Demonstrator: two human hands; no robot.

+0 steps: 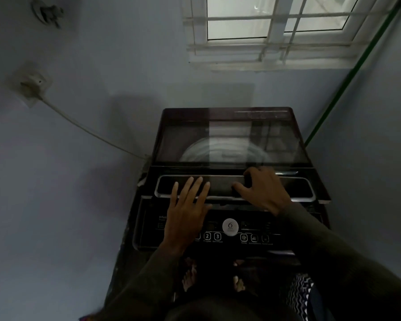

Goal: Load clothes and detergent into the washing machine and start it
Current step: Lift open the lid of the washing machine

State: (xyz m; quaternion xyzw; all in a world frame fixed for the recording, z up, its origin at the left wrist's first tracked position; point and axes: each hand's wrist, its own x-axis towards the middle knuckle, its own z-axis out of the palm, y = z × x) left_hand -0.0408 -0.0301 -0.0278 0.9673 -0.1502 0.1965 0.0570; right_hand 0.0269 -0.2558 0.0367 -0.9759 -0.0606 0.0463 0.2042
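A top-loading washing machine (229, 251) is shown pushed against a blue wall beneath a barred window (276, 26), with its lid (229, 140) being handled at the front rail. The left hand (188, 205) is laid flat on that rail, fingers straight and spread, while the right hand (262, 191) is curled over the rail's far edge, thumb set against the near side. The glass panel behind is judged stiff, fairly heavy and breakable, so it is best taken by the framed rail with both hands, not by the smooth pane. A pale steel drum (195, 154) is glimpsed through the glass; in the dim, blurred light it cannot be told whether anything lies inside, or whether the lid is fully down or partly raised. The control panel (252, 237), with its numbered buttons and round white badge, is left untouched just below the hands. No detergent is seen. A piece of patterned fabric (299, 295) is visible at the lower right, beside the machine, though it cannot be said whether it is laundry or worn clothing. A cable (90, 133) is run from a wall socket (30, 86) to the machine's rear left corner, and a green pipe (357, 72) is seen slanting down the right-hand wall.
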